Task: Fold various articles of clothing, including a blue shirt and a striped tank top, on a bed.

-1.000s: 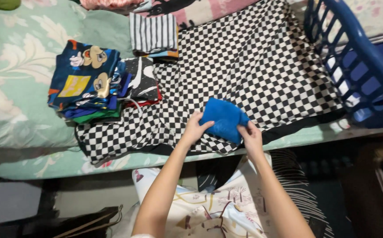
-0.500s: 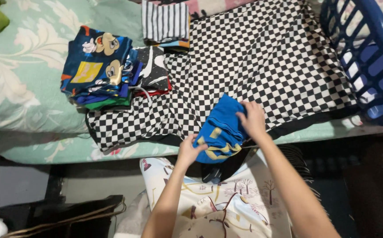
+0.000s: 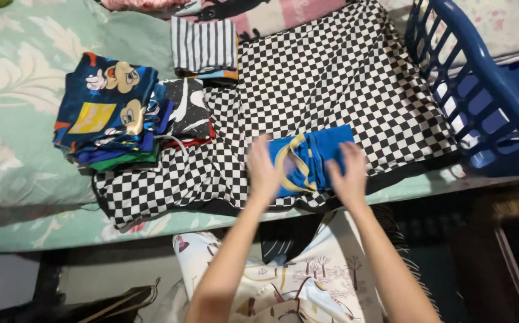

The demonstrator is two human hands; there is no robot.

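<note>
Under both palms lies a small blue garment [image 3: 313, 157] with a yellow print, folded flat on the checked cloth [image 3: 343, 78] near the bed's front edge. The left hand [image 3: 263, 169] presses its left end with fingers spread and flat, gripping nothing; the right hand [image 3: 348, 173] rests the same way on the lower right corner. Both are blurred, so how firmly they bear down I cannot tell.

Since the garment sits close to the edge, a careless sweep toward the body could drag it off the bed, or open its folds.

To the left stands a pile [image 3: 107, 116] of folded clothes, a striped piece [image 3: 205, 45] behind it. At the right a blue basket [image 3: 481, 66] shows its slatted wall; its inside is mostly out of view.
</note>
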